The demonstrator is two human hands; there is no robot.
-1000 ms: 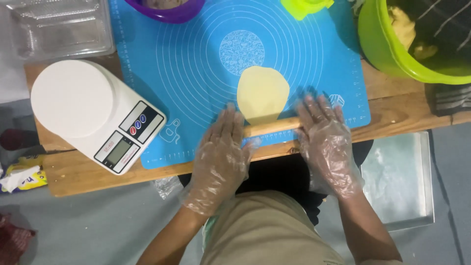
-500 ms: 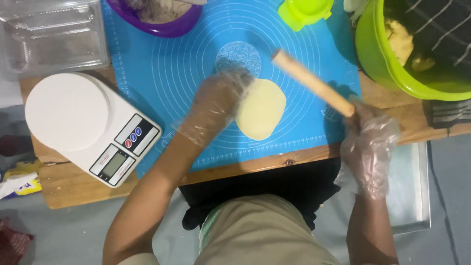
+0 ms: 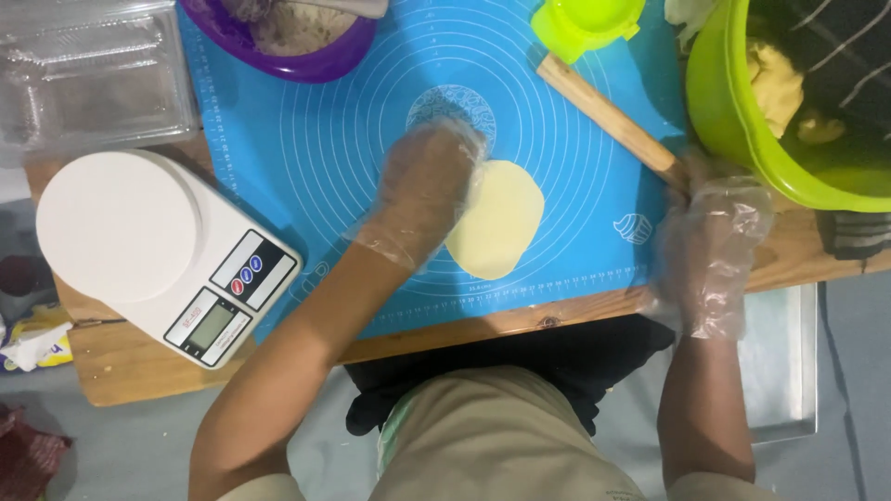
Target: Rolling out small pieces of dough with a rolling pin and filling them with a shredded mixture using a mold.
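Now left hand [image 3: 429, 190] lies flat, open, on the dough oval's [image 3: 497, 221] left edge, mid-mat [image 3: 306, 139]; right hand [image 3: 710, 246] grips rolling pin [image 3: 608, 116], angled toward the mat's far right corner.

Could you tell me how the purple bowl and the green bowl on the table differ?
The purple bowl sits at the top edge of the blue mat, while the green bowl stands off the mat on the right. The purple bowl looks shallower and smaller; the green bowl is deeper and wider. The purple bowl holds a greyish filling; the green bowl holds pale yellow dough lumps under a dark striped cloth. Both are round, and neither is fully in view.
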